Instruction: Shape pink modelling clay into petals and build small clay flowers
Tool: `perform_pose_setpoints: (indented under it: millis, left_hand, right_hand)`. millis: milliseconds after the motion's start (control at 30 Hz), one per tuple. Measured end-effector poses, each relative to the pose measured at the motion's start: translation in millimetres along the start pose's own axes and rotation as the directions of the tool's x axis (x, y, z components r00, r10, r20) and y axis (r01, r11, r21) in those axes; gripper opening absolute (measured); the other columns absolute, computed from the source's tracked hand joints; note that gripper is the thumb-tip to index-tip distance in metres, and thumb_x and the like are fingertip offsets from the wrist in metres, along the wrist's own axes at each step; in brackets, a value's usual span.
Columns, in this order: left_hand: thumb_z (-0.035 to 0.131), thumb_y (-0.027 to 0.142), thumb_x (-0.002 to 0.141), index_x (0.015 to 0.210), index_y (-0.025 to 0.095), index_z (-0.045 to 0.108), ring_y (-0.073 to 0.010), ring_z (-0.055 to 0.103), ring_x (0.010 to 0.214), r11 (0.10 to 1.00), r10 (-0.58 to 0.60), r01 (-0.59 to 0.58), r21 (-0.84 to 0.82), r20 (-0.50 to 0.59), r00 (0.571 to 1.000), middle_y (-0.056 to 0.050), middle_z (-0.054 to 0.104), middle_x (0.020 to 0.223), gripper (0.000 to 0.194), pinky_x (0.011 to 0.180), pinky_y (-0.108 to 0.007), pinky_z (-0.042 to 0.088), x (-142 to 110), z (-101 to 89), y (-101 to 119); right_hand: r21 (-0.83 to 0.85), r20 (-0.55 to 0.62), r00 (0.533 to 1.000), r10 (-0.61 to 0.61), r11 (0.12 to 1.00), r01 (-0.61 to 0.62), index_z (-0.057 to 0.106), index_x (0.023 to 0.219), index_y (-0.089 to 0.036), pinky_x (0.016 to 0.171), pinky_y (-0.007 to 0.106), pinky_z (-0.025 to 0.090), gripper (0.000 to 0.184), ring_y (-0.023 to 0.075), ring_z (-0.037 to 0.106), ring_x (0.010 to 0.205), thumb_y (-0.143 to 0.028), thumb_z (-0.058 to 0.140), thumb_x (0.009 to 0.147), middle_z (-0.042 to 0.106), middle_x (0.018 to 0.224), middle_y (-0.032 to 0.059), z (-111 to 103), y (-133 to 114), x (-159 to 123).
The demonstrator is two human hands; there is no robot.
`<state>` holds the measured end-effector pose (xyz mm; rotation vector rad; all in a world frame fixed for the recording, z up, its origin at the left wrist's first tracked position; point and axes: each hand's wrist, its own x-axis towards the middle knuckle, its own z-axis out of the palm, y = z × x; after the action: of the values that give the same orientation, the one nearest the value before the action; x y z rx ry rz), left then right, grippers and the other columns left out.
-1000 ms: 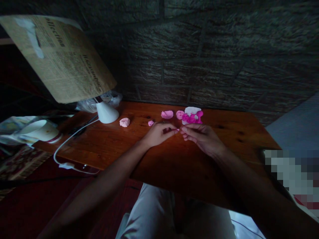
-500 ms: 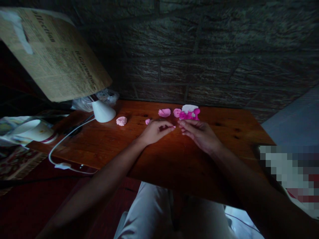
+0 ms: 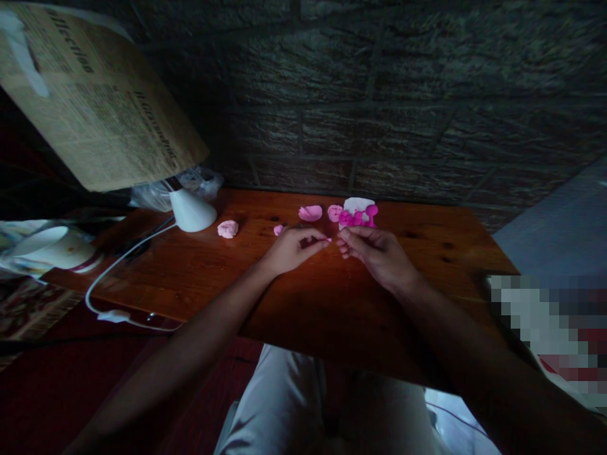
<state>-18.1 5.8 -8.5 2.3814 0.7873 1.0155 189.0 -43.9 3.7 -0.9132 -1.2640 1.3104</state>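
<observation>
Between the thumb and forefinger tips of my left hand [image 3: 293, 249] is a tiny bit of pink clay [image 3: 329, 239]. My right hand [image 3: 379, 254] is just beside it, thumb and fingers pressed together; whatever they hold, if anything, is too small to make out. A narrow gap separates the fingertips. Behind the hands lie a shallow, petal-edged pink piece [image 3: 310, 213], a crinkled pink lump [image 3: 334, 213] and bright magenta pieces [image 3: 351, 218] by a white flat piece [image 3: 359, 203]. A small pink lump [image 3: 278, 230] peeks out past my left hand, and a paler lump [image 3: 228, 229] sits farther left.
A lamp [image 3: 192, 212] with a newsprint shade [image 3: 114, 107] stands at the wooden table's [image 3: 294, 309] back left, its white cord [image 3: 102, 278] hanging over the front edge. A white cup [image 3: 57, 248] is at far left. A dark brick wall [image 3: 332, 82] rises behind.
The hands have drawn slightly apart, from fingertips nearly touching to a small gap, the pink bit staying in my left fingers. The whole view has shifted a little, so things appear farther left.
</observation>
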Motion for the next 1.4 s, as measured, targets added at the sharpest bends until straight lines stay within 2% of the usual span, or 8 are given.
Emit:
perform_pose_setpoints:
  millis: [200, 367, 500, 733, 933, 1167, 1400]
  left_hand:
    - [0.067, 0.027, 0.096, 0.1, 0.015, 0.078, -0.0105, 0.063, 0.063, 1.0, 0.006, -0.006, -0.016, -0.005, 1.0, -0.004, 0.08, 0.086, 0.016, 0.062, -0.022, 0.047, -0.1, 0.1, -1.7]
    - [0.066, 0.033, 0.097, 0.099, 0.016, 0.078, -0.0108, 0.062, 0.061, 1.0, -0.008, 0.008, -0.001, -0.012, 1.0, -0.004, 0.08, 0.084, 0.02, 0.06, -0.023, 0.047, 0.2, -0.2, -1.7]
    - [0.067, 0.03, 0.096, 0.098, 0.016, 0.078, -0.0103, 0.061, 0.06, 1.0, -0.011, 0.011, 0.001, -0.019, 1.0, -0.005, 0.08, 0.083, 0.018, 0.06, -0.022, 0.046, 0.4, -0.2, -0.7]
    - [0.068, 0.029, 0.096, 0.098, 0.016, 0.078, -0.0104, 0.062, 0.062, 1.0, -0.003, 0.003, 0.003, -0.022, 1.0, -0.005, 0.08, 0.084, 0.017, 0.06, -0.022, 0.045, 0.7, -0.2, -0.1]
    - [0.067, 0.027, 0.096, 0.098, 0.015, 0.078, -0.0105, 0.062, 0.061, 1.0, 0.005, -0.005, -0.005, -0.02, 1.0, -0.005, 0.08, 0.083, 0.016, 0.059, -0.022, 0.045, 0.7, -0.2, 0.4]
    - [0.064, 0.03, 0.098, 0.1, 0.016, 0.078, -0.0118, 0.065, 0.065, 1.0, 0.003, -0.003, -0.023, -0.001, 1.0, -0.006, 0.08, 0.087, 0.02, 0.062, -0.023, 0.048, 0.6, -0.1, 1.5]
    - [0.066, 0.034, 0.097, 0.098, 0.015, 0.078, -0.0111, 0.062, 0.061, 1.0, -0.011, 0.01, -0.013, -0.035, 0.999, -0.006, 0.08, 0.084, 0.022, 0.059, -0.022, 0.046, 0.3, -0.1, 1.2]
  right_hand:
    - [0.095, -0.066, 0.997, 0.048, 0.995, -0.042, 0.082, 0.084, -0.025, 0.074, 0.032, 0.055, 0.033, 0.0134, 0.065, 0.073, -0.048, 0.093, 0.063, 0.076, 0.084, 0.002, 2.2, -1.9, -0.8]
    - [0.115, -0.067, 0.992, 0.105, 0.989, -0.097, 0.083, 0.088, -0.025, 0.076, 0.032, 0.056, 0.037, 0.0138, 0.065, 0.077, -0.047, 0.094, 0.061, 0.078, 0.091, 0.0031, 0.5, -1.2, -0.6]
    - [0.122, -0.074, 0.99, 0.124, 0.986, -0.114, 0.083, 0.088, -0.024, 0.076, 0.032, 0.055, 0.037, 0.014, 0.065, 0.078, -0.044, 0.095, 0.058, 0.077, 0.089, 0.0032, 0.0, 0.5, 0.1]
    - [0.041, -0.047, 0.997, 0.065, 0.997, -0.063, 0.082, 0.084, -0.025, 0.073, 0.03, 0.052, 0.032, 0.0132, 0.063, 0.075, -0.049, 0.091, 0.066, 0.075, 0.083, 0.0017, -3.0, 2.8, 1.6]
    - [-0.088, 0.021, 1.0, -0.015, 0.996, 0.017, 0.083, 0.087, -0.025, 0.074, 0.034, 0.053, 0.027, 0.015, 0.065, 0.073, -0.049, 0.084, 0.076, 0.076, 0.083, 0.0031, 0.5, 0.8, -1.7]
    - [-0.09, -0.019, 1.0, 0.024, 0.996, -0.025, 0.083, 0.087, -0.024, 0.071, 0.032, 0.055, 0.033, 0.0148, 0.066, 0.071, -0.055, 0.084, 0.073, 0.078, 0.081, 0.0033, 1.3, 4.3, -0.6]
    - [-0.074, -0.024, 0.999, 0.023, 0.997, -0.025, 0.081, 0.083, -0.022, 0.072, 0.032, 0.056, 0.039, 0.0142, 0.066, 0.071, -0.059, 0.087, 0.068, 0.076, 0.08, 0.0025, -1.7, 3.0, 0.9]
